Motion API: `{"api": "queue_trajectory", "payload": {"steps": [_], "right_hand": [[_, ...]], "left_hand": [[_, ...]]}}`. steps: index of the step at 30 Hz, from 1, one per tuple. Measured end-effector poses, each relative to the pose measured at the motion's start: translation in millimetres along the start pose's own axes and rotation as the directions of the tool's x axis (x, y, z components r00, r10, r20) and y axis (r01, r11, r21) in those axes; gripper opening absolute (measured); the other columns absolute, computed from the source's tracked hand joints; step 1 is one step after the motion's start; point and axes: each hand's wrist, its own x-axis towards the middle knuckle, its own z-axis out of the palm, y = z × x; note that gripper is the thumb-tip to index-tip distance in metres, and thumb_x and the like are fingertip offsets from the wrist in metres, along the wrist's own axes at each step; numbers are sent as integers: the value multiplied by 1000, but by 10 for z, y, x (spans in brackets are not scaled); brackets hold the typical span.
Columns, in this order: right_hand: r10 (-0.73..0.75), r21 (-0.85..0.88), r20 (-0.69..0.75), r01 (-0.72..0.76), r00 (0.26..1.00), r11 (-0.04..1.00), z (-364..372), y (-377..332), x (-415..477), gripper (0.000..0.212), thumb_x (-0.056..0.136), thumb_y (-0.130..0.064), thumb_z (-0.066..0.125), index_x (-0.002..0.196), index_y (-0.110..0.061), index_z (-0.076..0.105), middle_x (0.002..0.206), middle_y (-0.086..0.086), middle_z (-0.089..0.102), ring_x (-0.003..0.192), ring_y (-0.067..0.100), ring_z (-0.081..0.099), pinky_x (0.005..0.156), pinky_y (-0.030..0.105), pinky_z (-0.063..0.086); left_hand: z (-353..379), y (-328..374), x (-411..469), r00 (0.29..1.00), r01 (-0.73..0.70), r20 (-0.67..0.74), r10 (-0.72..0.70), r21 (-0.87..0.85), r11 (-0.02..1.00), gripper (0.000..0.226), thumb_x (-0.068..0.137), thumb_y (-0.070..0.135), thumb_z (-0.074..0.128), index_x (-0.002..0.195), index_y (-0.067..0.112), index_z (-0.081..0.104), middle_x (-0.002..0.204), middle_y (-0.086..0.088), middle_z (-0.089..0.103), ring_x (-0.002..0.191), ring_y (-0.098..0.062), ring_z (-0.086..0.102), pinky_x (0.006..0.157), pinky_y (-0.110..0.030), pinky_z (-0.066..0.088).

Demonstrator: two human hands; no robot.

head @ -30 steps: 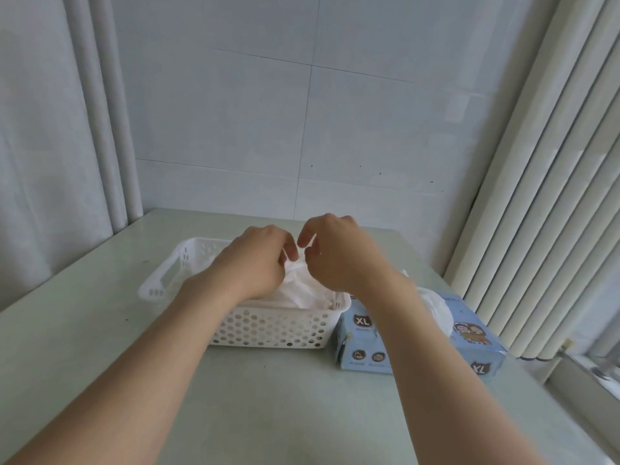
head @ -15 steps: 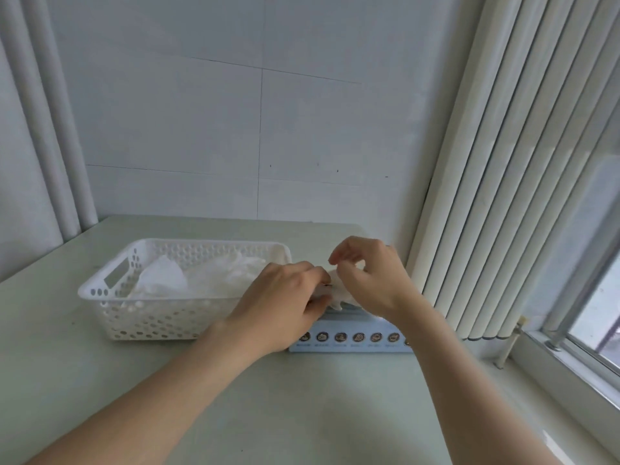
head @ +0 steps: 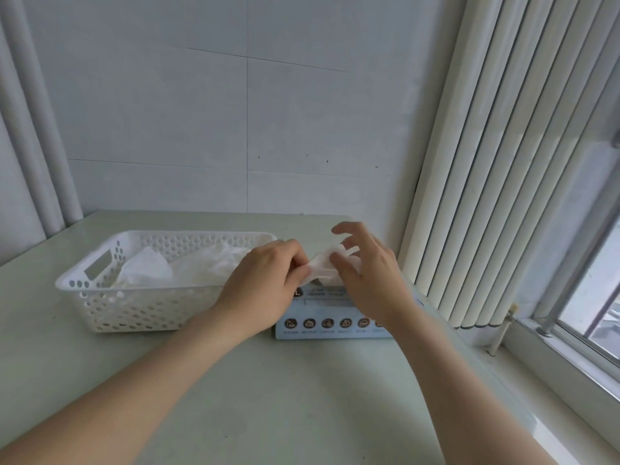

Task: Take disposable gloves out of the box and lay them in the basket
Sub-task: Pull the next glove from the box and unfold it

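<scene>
A white perforated basket (head: 134, 308) stands on the table at the left, with crumpled translucent gloves (head: 201, 266) lying inside. Right beside it sits a light-blue glove box (head: 328, 320), mostly covered by my hands. A thin white glove (head: 322, 268) is stretched above the box top between both hands. My left hand (head: 265, 283) pinches its left end with curled fingers. My right hand (head: 365, 273) pinches its right end with thumb and forefinger, the other fingers spread above.
The pale green table (head: 268, 397) ends at a white wall behind. Vertical blinds (head: 503, 162) hang close to the right of the box, and a window sill with a frame (head: 570, 364) runs along the right edge.
Both hands left the basket and moved right to the box, where they now pinch a fresh glove. The view swung to the right.
</scene>
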Motion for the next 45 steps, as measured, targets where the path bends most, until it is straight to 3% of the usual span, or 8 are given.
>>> {"api": "queue_trajectory", "payload": {"steps": [5, 15, 22, 28, 32, 37, 41, 45], "right_hand": [[27, -44, 76, -24, 997, 999, 8, 36, -14, 41, 99, -12, 64, 130, -36, 53, 120, -6, 60, 108, 16, 63, 94, 38, 51], [188, -214, 90, -166, 978, 963, 65, -47, -17, 24, 77, -16, 45, 88, -25, 64, 71, -10, 54, 70, 17, 49, 81, 39, 42], [277, -273, 79, -246, 958, 930, 45, -109, -37, 38, 92, -12, 45, 105, -29, 77, 71, -15, 64, 88, 19, 63, 100, 39, 36], [131, -398, 1, -119, 991, 910, 64, -185, -76, 56, 83, -58, 41, 123, -31, 69, 112, -10, 69, 122, 21, 52, 110, 48, 30], [-129, -193, -53, 117, 990, 974, 87, -346, -66, 56, 94, -68, 44, 130, -31, 66, 123, -18, 62, 129, 10, 42, 110, 38, 26], [50, 164, -216, -14, 975, 986, 221, -589, -54, 11, 101, -32, 66, 102, -24, 73, 95, -26, 70, 94, 8, 64, 89, 44, 54], [135, 432, -226, -25, 965, 902, 184, -719, -40, 9, 100, -19, 68, 96, -19, 76, 85, -9, 77, 81, 11, 72, 70, 38, 61], [204, 508, -200, -77, 958, 858, 205, -920, 54, 12, 99, -19, 66, 93, -19, 76, 78, -2, 75, 72, 17, 71, 62, 39, 58]], "left_hand": [[-123, 35, 63, 977, 212, 22, -213, -224, 951, 11, 107, 28, 58, 102, 20, 62, 97, 14, 66, 88, 0, 62, 70, -10, 43], [-270, 54, 136, 896, 339, -22, -444, -612, 715, 30, 109, 24, 35, 103, 10, 60, 92, -1, 79, 90, -12, 76, 94, -42, 58], [-374, 48, 191, 806, 287, -157, -571, -740, 609, 27, 108, 24, 36, 90, 10, 50, 102, -14, 69, 92, -24, 74, 83, -48, 65], [-430, 94, 192, 841, 235, -141, -522, -773, 589, 26, 110, 29, 43, 89, 16, 49, 100, -4, 64, 92, -19, 75, 64, -41, 65], [-465, 124, 177, 878, 240, -108, -467, -745, 623, 24, 109, 28, 49, 88, 17, 52, 94, 0, 64, 87, -18, 76, 64, -39, 64], [-516, 115, 185, 912, 223, -96, -399, -700, 678, 32, 103, 14, 49, 71, 15, 44, 58, 18, 48, 60, -1, 59, 68, -42, 61], [-595, 75, 209, 898, 302, -43, -437, -662, 686, 23, 105, 23, 44, 96, 7, 58, 79, 7, 62, 80, -16, 68, 83, -48, 62], [-754, 63, 206, 922, 380, 193, -335, -614, 692, 77, 106, 68, 29, 112, 6, 73, 98, -8, 77, 100, -29, 74, 93, -45, 59]]}}
